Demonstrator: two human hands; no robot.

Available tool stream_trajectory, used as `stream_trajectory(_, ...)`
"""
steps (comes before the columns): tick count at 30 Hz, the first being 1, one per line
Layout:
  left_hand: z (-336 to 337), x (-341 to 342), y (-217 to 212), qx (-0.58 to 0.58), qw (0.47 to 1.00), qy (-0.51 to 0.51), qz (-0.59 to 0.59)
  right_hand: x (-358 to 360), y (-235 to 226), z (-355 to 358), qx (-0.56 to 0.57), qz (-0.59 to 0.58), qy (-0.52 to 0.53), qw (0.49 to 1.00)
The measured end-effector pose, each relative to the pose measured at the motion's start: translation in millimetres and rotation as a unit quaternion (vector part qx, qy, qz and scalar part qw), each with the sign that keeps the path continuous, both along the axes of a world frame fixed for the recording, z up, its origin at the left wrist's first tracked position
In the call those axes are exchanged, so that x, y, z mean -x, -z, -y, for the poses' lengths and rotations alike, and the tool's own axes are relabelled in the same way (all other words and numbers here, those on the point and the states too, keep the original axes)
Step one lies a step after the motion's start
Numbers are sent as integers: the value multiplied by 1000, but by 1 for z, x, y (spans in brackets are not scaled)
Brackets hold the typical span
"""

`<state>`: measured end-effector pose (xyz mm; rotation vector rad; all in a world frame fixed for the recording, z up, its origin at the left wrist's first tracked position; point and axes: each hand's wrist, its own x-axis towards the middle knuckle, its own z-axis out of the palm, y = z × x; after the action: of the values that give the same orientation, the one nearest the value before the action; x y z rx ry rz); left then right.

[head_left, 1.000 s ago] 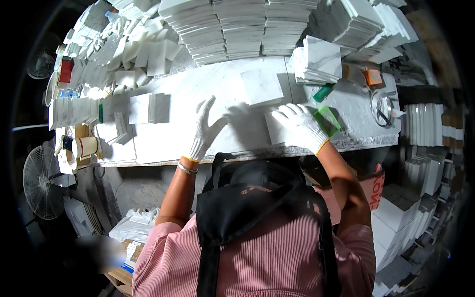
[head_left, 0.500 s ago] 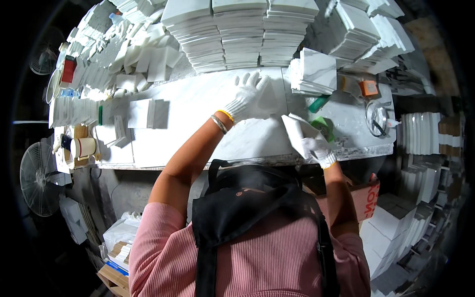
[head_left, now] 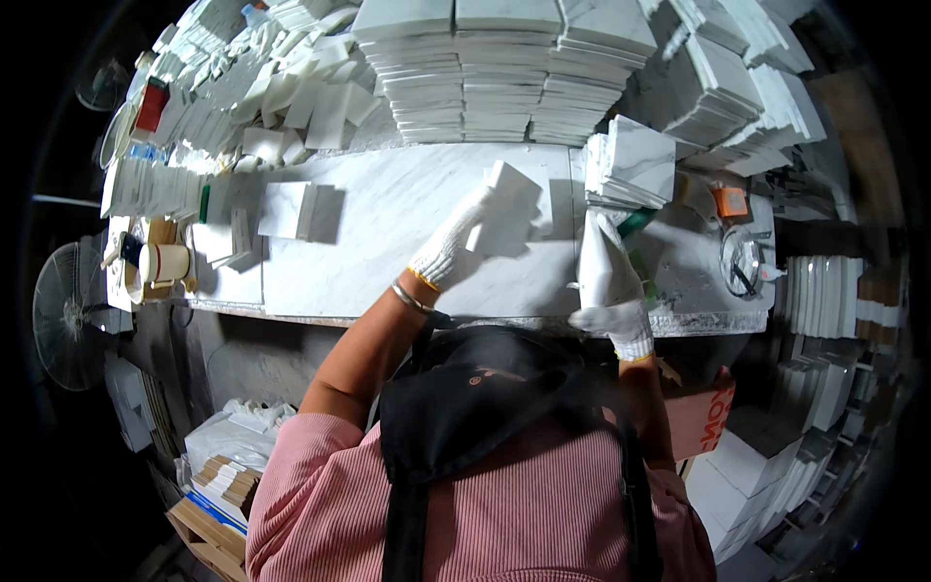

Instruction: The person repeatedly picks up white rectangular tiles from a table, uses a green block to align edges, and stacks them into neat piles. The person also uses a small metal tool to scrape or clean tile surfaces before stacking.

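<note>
My left hand [head_left: 454, 238], in a white knit glove, is closed on the edge of a white marble tile [head_left: 517, 184]. This tile tilts up off the worktop, its shadow falling beside it. What lies beneath it is partly hidden. On the right, my gloved right hand [head_left: 616, 325] grips the near end of another white tile [head_left: 606, 267], held on a slant above the front part of the table. Just beyond that tile stands a short stack of marble tiles [head_left: 635, 160]. A green block [head_left: 637, 221] and a green piece [head_left: 640, 276] show partly behind the held tile.
Tall tile stacks [head_left: 499, 87] line the back of the marble worktop [head_left: 359, 262]. Loose offcuts [head_left: 291, 97] pile up at the back left. An orange box [head_left: 729, 202] and a roll of clear tape [head_left: 742, 257] lie at right. A fan [head_left: 70, 315] stands far left.
My left hand has gone from spread fingers over the worktop to gripping a tile and tilting it up. The tile in my right hand has turned more lengthwise, pointing away from me.
</note>
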<state>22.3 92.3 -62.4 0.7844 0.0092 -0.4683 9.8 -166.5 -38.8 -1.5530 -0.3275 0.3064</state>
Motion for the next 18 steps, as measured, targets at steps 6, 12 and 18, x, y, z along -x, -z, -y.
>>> stream_trajectory(6,9,32,9,195,960,-55,-194,-11,-47,-52,354,349,-48,866)
stream_trajectory(12,8,48,22,210,967,-78,-119,-21,-47,-88,403,370,-100,831)
stream_trajectory(18,4,58,17,239,960,-87,-120,-15,-53,-107,451,356,-139,807)
